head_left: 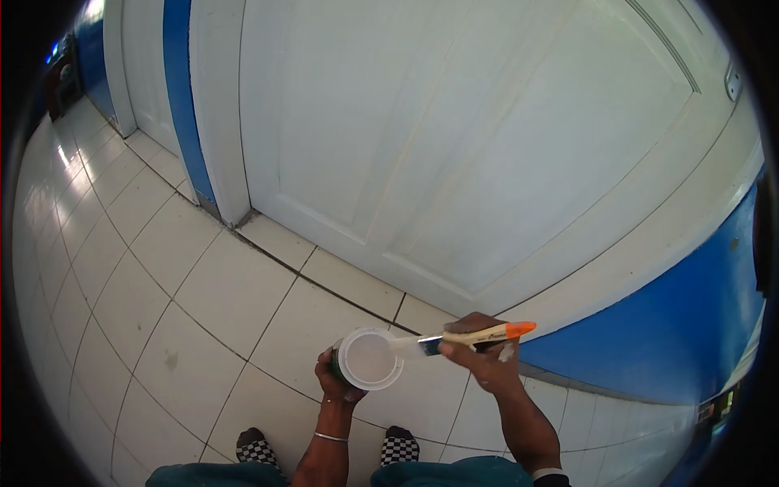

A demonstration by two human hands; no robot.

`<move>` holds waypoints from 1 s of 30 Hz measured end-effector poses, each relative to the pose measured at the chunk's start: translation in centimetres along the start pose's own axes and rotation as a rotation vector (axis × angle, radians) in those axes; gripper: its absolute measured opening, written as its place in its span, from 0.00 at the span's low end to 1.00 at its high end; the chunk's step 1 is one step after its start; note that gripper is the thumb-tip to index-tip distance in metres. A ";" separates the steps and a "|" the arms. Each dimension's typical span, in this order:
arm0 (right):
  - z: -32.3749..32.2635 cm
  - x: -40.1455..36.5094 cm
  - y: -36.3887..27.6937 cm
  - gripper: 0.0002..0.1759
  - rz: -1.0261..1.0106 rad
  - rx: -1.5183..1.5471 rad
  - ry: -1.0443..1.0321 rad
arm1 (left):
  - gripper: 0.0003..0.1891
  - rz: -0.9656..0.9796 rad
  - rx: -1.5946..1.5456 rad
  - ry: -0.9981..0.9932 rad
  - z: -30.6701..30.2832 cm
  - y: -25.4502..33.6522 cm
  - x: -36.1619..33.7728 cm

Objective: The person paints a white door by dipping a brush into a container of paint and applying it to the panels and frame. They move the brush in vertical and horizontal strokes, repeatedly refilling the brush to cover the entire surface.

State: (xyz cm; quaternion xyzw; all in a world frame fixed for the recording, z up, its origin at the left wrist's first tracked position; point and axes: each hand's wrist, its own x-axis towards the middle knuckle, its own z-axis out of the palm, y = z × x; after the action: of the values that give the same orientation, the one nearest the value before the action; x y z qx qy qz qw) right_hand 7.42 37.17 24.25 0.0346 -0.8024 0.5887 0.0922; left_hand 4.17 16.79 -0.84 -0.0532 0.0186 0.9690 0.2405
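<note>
A round tub of white paint (372, 359) is in my left hand (331, 380), whose fingers wrap round its side. My right hand (484, 351) grips a paintbrush (489, 334) with a wooden, orange-tipped handle. The brush points left, its whitish bristles at the tub's right rim. Whether the bristles touch the rim I cannot tell. Both hands are low in the view, in front of a white panelled door (454, 146).
Light floor tiles (195, 341) lie below, with my feet in checkered footwear (399, 448) at the bottom. Blue wall (649, 333) is at the right, beside the white door frame (219, 105). Another white door (146, 73) stands at the upper left.
</note>
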 end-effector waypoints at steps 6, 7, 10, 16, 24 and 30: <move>3.8 1.2 -1.0 0.11 -0.280 -0.438 -0.186 | 0.44 0.001 0.151 0.035 1.0 -0.5 0.1; 4.1 1.3 -0.5 0.12 -0.320 -0.505 -0.196 | 0.43 0.002 0.162 0.035 1.2 -0.6 0.0; 4.8 1.5 0.4 0.13 -0.382 -0.661 -0.218 | 0.43 0.005 0.176 0.033 1.7 -0.9 -0.1; 5.5 1.3 2.1 0.13 -0.378 -0.713 -0.232 | 0.42 -0.014 0.136 0.042 1.6 -1.1 -0.2; 3.8 0.2 2.0 0.12 0.043 -0.117 0.074 | 0.41 -0.004 0.119 0.053 1.7 -0.6 -0.2; 2.4 -0.5 2.2 0.10 0.106 -0.154 0.175 | 0.42 0.006 0.124 0.035 1.5 -0.3 -0.1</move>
State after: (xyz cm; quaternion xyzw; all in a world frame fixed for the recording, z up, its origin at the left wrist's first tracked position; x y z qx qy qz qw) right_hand 7.29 35.52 21.35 -0.0666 -0.8349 0.5299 0.1330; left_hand 4.20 17.09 0.64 -0.0549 0.0829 0.9657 0.2399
